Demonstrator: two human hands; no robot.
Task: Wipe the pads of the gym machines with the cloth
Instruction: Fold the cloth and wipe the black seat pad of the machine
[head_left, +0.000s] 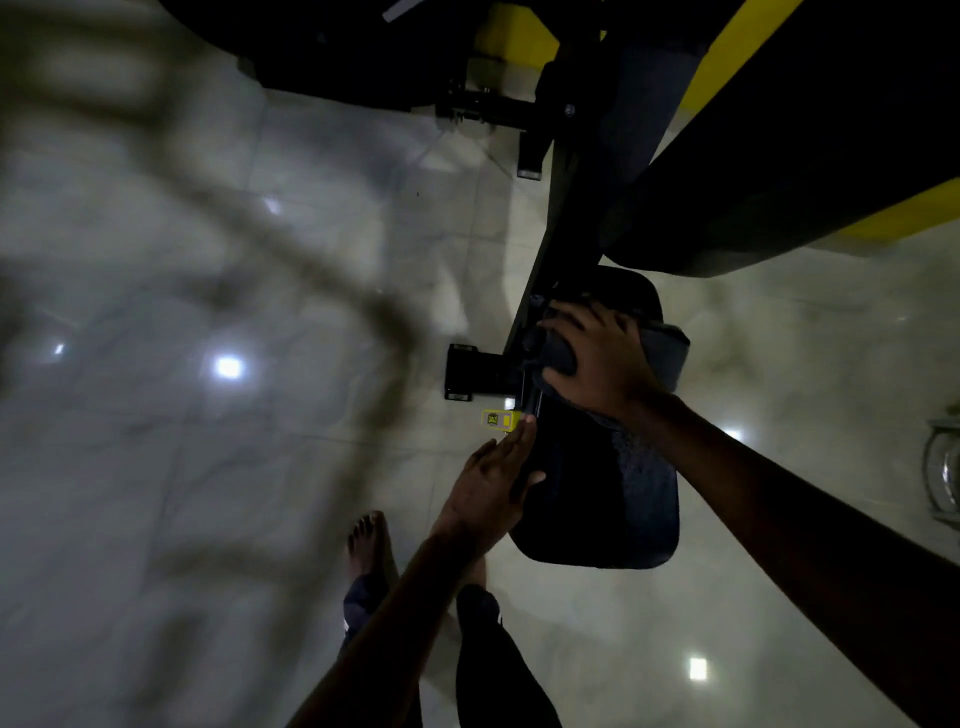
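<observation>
Closest to the camera, a bare foot stood on the glossy tiled floor, just short of the machine. Up from it, the left hand lay flat against the near left edge of the black seat pad, fingers straight and together, gripping nothing; it looked to be bracing the pad. Further along, the right hand was on the far end of that pad, fingers curled over a bunched dark cloth and pressing it down where the pad met the black frame.

The step in hand looked like wiping the seat pad, working its far end. The next move would call for dragging the cloth back along the pad toward the person with steady pressure, while the left hand steadied the edge.

Beyond, the big black-and-yellow back pad waited, seemingly not yet reached.

As for writing: a small yellow tag beside the frame carried dark print, too small and blurred to read.
</observation>
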